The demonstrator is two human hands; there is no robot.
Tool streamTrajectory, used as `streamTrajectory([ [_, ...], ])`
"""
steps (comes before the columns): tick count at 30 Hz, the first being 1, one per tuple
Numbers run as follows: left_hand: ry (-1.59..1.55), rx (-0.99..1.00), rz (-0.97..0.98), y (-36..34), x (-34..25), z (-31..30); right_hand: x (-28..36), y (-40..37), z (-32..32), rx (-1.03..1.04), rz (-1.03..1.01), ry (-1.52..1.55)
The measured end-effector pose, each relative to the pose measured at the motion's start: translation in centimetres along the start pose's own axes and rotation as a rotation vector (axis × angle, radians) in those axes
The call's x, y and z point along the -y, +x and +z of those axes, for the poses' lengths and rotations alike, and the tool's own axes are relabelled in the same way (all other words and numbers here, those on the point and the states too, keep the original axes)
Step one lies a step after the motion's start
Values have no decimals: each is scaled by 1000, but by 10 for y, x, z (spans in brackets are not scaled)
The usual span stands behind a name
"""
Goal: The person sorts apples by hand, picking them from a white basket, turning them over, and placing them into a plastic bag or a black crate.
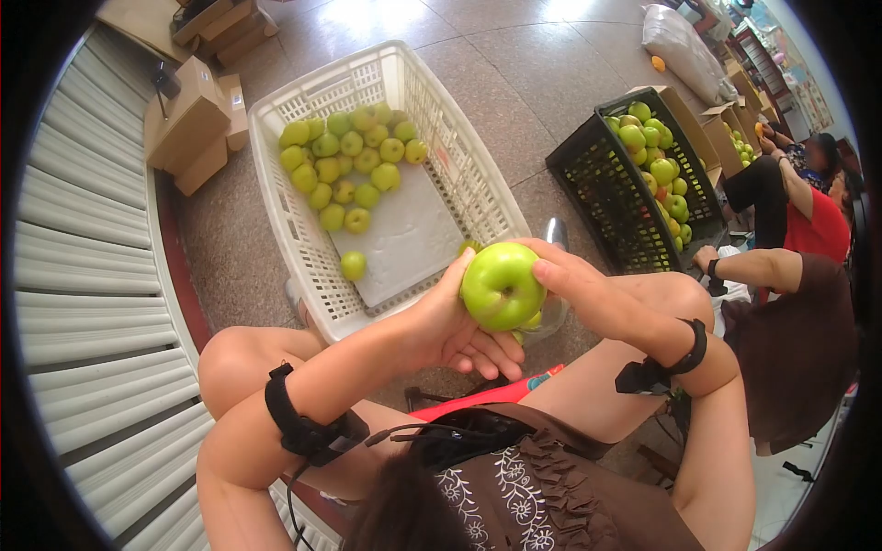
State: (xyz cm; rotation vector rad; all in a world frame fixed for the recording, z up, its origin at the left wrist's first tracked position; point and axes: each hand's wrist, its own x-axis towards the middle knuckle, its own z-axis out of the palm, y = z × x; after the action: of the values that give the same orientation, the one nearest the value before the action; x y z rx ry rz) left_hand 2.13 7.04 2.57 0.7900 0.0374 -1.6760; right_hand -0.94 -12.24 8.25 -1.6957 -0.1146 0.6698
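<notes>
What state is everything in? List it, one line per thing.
green apple: whole, unpeeled, held over the lap in both grips
left grip: cupped under the apple
right grip: clasped on the apple's top and side
white crate: open, partly filled with green apples
black crate: open, nearly full of apples
cardboard box: closed

One head-worn camera looks forward and steeply down, close above the left hand, right hand and shiny round green apple; wide fisheye view.
</notes>
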Motion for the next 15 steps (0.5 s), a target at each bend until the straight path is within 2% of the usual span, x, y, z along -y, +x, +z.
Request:
streamTrajectory([
  [5, 20, 20, 9, 0, 1, 0, -6, 0, 2, -39, 47, -9],
  [8, 42, 26, 2, 0, 1, 1, -3, 2, 3, -7, 146, 124],
  [11, 96, -3, 10, -2, -2, 4, -11, 4, 5, -17, 74, 236],
  [14, 152, -1, 57, -7, -8, 10, -7, 1, 12, -146, 145, 535],
  [15, 171, 9, 77, -8, -10, 11, -10, 2, 9, -118, 165, 665],
])
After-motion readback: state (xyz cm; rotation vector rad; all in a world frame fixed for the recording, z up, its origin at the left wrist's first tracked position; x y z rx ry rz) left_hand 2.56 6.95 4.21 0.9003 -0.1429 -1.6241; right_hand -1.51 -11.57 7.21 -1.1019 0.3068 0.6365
